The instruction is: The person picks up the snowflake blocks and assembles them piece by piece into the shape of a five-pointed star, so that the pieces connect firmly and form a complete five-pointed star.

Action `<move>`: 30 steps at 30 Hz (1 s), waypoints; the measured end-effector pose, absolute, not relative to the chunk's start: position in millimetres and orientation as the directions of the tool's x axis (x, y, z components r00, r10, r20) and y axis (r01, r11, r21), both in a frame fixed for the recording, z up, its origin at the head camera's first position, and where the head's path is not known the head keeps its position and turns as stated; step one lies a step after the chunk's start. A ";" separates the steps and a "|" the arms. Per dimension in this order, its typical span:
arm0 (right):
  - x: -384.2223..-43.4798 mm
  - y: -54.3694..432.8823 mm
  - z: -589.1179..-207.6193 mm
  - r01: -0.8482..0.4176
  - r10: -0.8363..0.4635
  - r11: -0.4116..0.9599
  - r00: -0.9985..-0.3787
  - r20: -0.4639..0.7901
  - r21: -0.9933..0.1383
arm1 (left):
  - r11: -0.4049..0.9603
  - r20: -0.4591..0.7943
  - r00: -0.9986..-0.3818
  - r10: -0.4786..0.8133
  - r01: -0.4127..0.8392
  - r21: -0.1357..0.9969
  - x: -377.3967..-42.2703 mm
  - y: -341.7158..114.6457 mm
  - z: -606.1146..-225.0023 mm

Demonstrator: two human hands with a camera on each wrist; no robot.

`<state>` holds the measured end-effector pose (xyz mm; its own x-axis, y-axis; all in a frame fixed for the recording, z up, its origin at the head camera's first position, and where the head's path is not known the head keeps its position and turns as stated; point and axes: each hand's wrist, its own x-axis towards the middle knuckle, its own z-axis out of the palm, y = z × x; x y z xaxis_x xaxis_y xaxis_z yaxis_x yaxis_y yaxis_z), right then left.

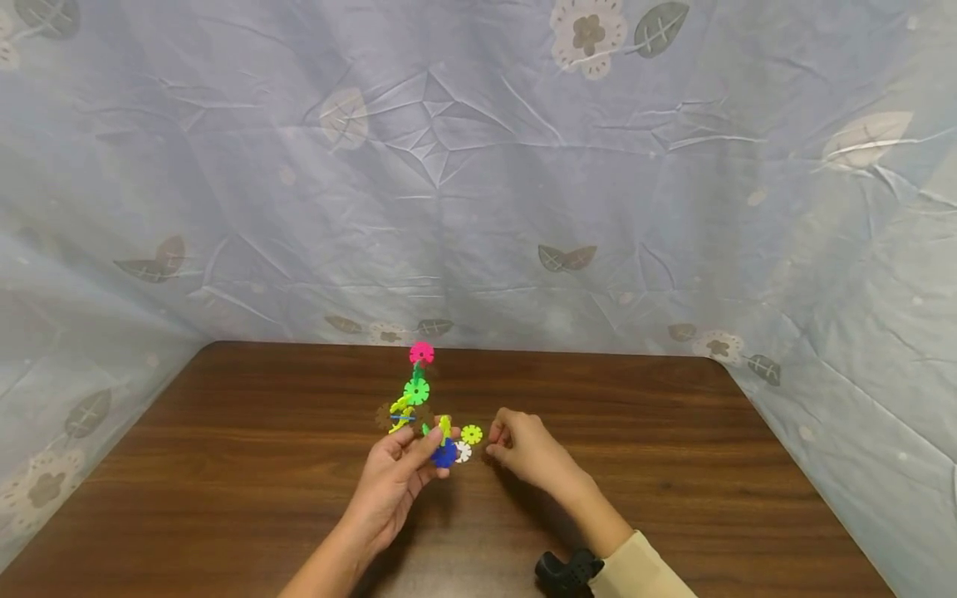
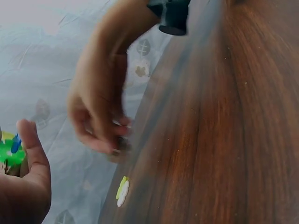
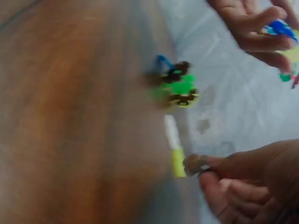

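My left hand (image 1: 399, 473) holds a joined set of notched plastic discs, with a blue disc (image 1: 444, 453) at the fingers. Beyond these fingers are a light green disc (image 1: 416, 391), a pink disc (image 1: 422, 353) and yellow discs (image 1: 400, 405). My right hand (image 1: 531, 448) is to the right, its thumb and fingers pinching a small brownish disc (image 3: 194, 164). Between the hands, a yellow disc (image 1: 472, 434) and a white disc (image 1: 463, 452) lie on the table. In the right wrist view a blurred green, brown and blue disc cluster (image 3: 180, 86) shows.
A dark wooden table (image 1: 224, 482) lies beneath both hands. Pale patterned cloth (image 1: 478, 208) hangs behind it and at both sides. A black strap device (image 1: 568, 573) is on the right wrist, beside a cream sleeve (image 1: 643, 569).
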<state>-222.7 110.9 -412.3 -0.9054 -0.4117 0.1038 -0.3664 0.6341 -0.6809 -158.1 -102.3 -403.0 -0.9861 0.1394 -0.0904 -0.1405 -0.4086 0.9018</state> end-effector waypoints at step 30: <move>-196.4 98.6 -377.6 -0.602 -0.376 0.164 -0.771 0.515 -0.782 | -0.264 0.052 -0.970 0.239 -0.014 0.964 -155.7 -98.7 -410.0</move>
<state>-196.4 98.6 -377.6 -0.7708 -0.3757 0.5145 -0.6016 0.1637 -0.7818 -155.7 -98.7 -410.0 -0.9696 0.2390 0.0516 -0.0137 -0.2637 0.9645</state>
